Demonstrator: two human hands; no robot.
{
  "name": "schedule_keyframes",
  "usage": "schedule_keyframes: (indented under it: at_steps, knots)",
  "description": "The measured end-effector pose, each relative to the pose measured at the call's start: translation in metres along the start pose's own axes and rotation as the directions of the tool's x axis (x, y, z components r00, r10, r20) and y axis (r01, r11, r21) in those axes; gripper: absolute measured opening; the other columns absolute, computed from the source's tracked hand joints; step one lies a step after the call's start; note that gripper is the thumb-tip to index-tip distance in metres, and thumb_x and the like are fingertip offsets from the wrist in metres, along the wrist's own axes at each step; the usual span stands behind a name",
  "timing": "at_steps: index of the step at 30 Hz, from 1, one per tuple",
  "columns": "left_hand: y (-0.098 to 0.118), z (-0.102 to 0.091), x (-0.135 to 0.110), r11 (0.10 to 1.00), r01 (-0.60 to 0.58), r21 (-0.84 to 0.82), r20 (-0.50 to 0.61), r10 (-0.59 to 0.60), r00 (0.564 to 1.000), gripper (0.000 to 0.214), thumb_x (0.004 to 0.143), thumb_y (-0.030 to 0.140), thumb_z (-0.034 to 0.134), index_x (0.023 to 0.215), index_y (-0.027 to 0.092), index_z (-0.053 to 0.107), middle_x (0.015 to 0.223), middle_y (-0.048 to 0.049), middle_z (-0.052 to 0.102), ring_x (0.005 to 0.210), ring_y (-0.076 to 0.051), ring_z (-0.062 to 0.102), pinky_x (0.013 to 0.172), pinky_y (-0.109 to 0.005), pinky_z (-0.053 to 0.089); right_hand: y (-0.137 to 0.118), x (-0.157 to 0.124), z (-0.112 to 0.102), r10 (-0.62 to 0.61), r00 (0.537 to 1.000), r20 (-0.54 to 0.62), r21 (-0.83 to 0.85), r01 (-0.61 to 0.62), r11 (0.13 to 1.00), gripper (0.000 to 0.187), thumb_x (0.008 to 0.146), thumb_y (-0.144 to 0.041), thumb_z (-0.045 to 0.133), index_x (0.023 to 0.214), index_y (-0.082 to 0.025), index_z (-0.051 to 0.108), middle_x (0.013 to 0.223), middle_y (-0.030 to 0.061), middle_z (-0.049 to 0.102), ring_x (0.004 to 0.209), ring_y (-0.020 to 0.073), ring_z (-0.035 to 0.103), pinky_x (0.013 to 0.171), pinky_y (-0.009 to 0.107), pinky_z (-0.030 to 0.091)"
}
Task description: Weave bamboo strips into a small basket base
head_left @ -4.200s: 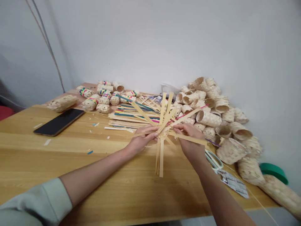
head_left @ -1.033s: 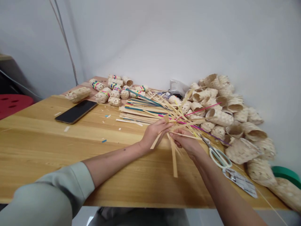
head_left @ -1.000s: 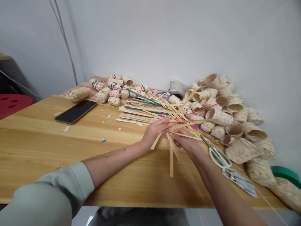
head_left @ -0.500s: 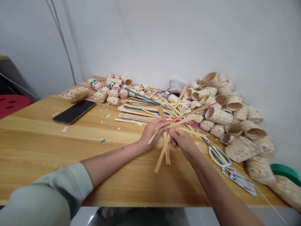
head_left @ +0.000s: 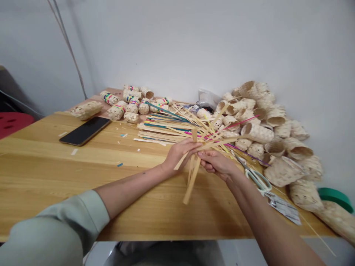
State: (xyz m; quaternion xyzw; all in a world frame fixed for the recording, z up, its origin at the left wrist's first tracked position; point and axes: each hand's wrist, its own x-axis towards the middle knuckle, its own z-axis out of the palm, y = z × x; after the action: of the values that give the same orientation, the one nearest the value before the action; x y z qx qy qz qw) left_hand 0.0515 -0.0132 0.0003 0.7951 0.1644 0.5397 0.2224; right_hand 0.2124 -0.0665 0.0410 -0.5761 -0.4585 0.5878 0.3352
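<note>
Several flat bamboo strips (head_left: 193, 173) cross one another between my hands, their loose ends fanning out toward me, up and to the right. My left hand (head_left: 181, 152) is closed on the left side of the crossing, thumb and fingers pressing the strips. Close beside it, my right hand (head_left: 215, 162) pinches strips between thumb and bent fingers. The crossing itself is partly covered by my fingers. Just behind lies a bundle of loose strips (head_left: 163, 129), mostly pale with a few blue, pink and yellow ones.
Woven bamboo tubes (head_left: 257, 133) are heaped along the right wall. Near my right forearm lie scissors (head_left: 259, 181) and a foil packet (head_left: 284, 208), with green tape (head_left: 335, 199) beyond. A phone (head_left: 85, 131) rests at left, before colour-banded woven pieces (head_left: 117, 110).
The strip ends hanging toward me have drawn closer together, and the upper ends have swung slightly. My right hand has turned a little; the left has barely moved. The view has shifted slightly.
</note>
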Motion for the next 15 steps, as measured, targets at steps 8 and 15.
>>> schedule_keyframes:
  at_steps: [8, 15]
  knots:
    - [0.002, -0.005, 0.005, 0.922, 0.356, -0.153, 0.023, -0.357, 0.934, 0.024, 0.083, 0.024, 0.058, 0.103, 0.018, 0.070, 0.099, -0.0071, 0.069, 0.095, -0.019, 0.063, 0.084, -0.030, 0.049, 0.008, 0.005, 0.017, 0.023, 0.995, -0.099, 0.318, 0.010, 0.948, 0.039, 0.055, -0.044, 0.076, 0.063, -0.016, 0.050, 0.050, -0.0081, 0.045, 0.037, -0.0001, 0.026, 0.035, 0.015, 0.014]
    - [0.000, -0.006, 0.007, 0.792, 0.538, -0.288, -0.025, -0.568, 0.823, 0.024, 0.078, 0.022, 0.062, 0.099, 0.017, 0.072, 0.106, -0.0078, 0.069, 0.101, -0.020, 0.062, 0.090, -0.032, 0.048, 0.015, 0.005, 0.026, -0.054, 0.986, -0.157, 0.328, 0.104, 0.939, 0.036, 0.050, -0.041, 0.081, 0.067, -0.014, 0.063, 0.065, -0.0004, 0.058, 0.051, 0.0038, 0.043, 0.044, 0.016, 0.033]
